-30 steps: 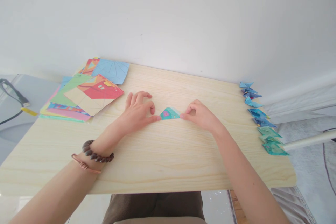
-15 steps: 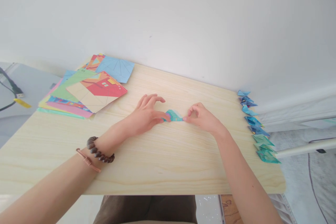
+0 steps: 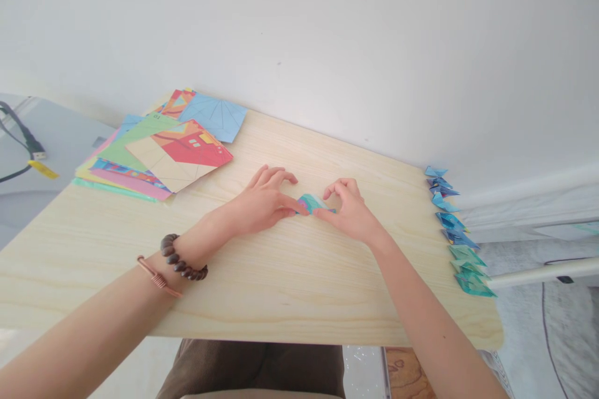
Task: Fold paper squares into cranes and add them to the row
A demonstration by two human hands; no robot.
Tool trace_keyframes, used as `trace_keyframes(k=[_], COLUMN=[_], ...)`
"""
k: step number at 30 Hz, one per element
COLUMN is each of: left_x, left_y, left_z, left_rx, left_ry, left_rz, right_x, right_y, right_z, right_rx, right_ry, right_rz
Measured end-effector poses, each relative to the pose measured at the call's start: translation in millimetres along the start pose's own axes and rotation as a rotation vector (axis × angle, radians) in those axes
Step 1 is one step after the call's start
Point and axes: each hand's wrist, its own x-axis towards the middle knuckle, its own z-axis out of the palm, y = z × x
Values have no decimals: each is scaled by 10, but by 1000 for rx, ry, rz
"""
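A small folded piece of teal patterned paper (image 3: 312, 202) lies flat in the middle of the light wooden table (image 3: 262, 287). My left hand (image 3: 264, 201) rests on the table with its thumb and forefinger pressed on the paper's left end. From the other side, my right hand (image 3: 347, 211) has curled fingers pinching and pressing the paper's right part. Both hands meet over the paper, and most of it is hidden under the fingertips. Bead and cord bracelets circle my left wrist.
A fanned stack of coloured paper sheets (image 3: 161, 149) lies at the table's far left. A row of several folded blue and teal paper pieces (image 3: 452, 230) runs along the right edge. A white wall stands behind. A cable (image 3: 23, 143) lies off to the left.
My hands have drawn closer together over the paper, and its visible part has shrunk from a wide triangle to a small folded piece. The view has also shifted slightly.
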Motion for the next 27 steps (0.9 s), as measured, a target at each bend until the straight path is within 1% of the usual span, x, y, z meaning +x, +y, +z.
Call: trace_keyframes(k=[3, 6, 13, 23, 27], left_x=[0, -2, 3, 9, 2], left_y=[3, -2, 22, -4, -11], left_z=[-3, -5, -37, -20, -10], left_rx=[13, 17, 25, 17, 7], left_ry=[0, -1, -16, -3, -9], left_rz=[2, 13, 1, 46, 33], right_x=[29, 50, 86, 85, 73], right_y=[-67, -66, 45, 199, 242], right_z=[26, 28, -2, -74, -120], right_rx=[-18, -16, 28, 86, 104], right_ry=[-26, -60, -101, -120, -138], right_rz=[-15, -8, -22, -100, -89])
